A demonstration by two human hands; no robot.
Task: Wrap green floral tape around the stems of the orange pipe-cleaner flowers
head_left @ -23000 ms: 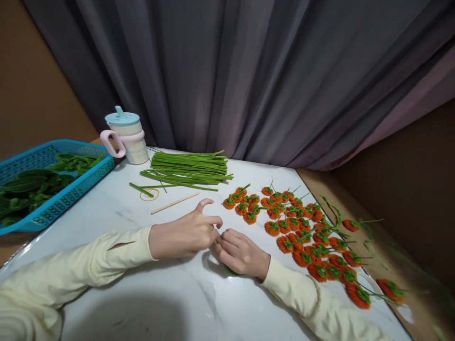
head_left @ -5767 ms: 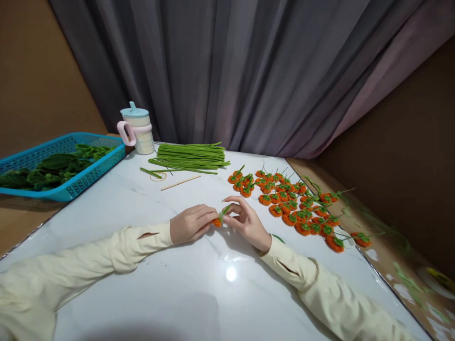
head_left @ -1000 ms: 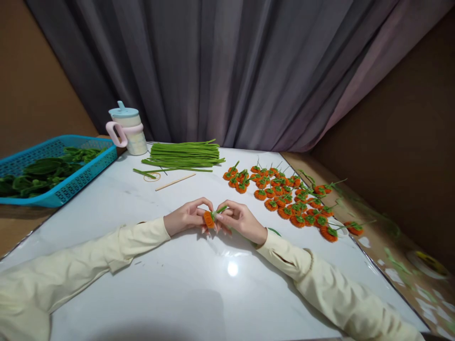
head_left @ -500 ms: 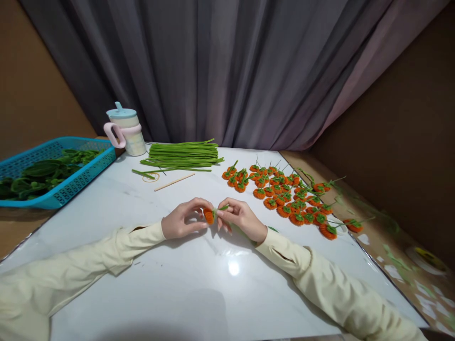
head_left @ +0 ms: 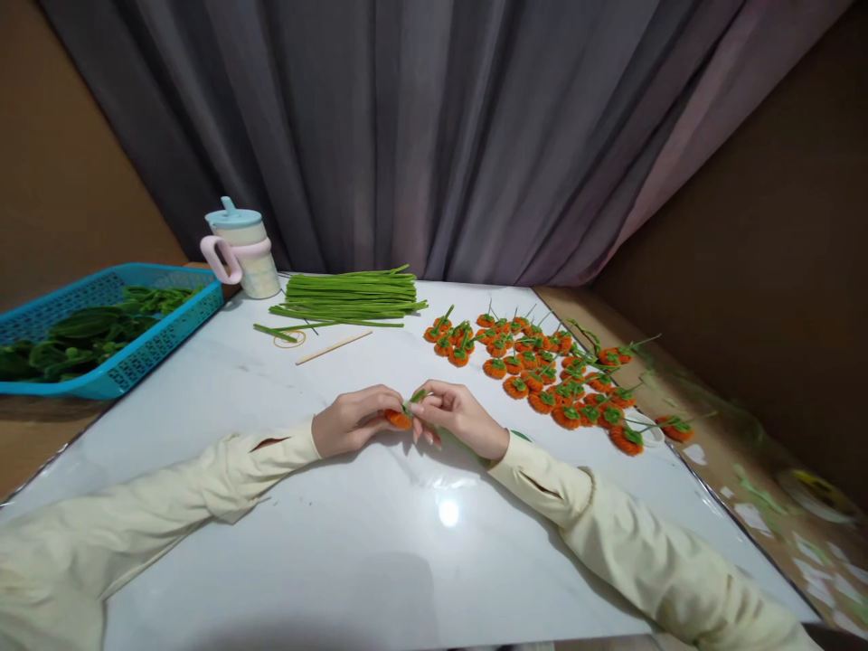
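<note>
Between my two hands is a small orange pipe-cleaner pumpkin (head_left: 399, 419) with a green top. My left hand (head_left: 356, 419) is closed around its orange body, thumb below and fingers above. The fingertips of my right hand (head_left: 456, 416) pinch its green stem (head_left: 419, 396) from the other side. The pinched spot is partly covered by my fingers. To the right lie many finished-looking orange pumpkins (head_left: 541, 400) with green tops and thin stems, set out in loose rows.
A bundle of green pipe cleaners (head_left: 349, 296) lies at the back of the white table (head_left: 271, 561). Nearer are a thin wooden stick (head_left: 334, 348) and a rubber band (head_left: 290, 338). A blue basket (head_left: 166, 348) of green leaves and a handled cup (head_left: 254, 262) stand left. Paper scraps (head_left: 751, 517) lie at right.
My left fingers have closed further over the pumpkin and tipped it, so less of its orange body shows. My right hand keeps its pinch almost in place.
</note>
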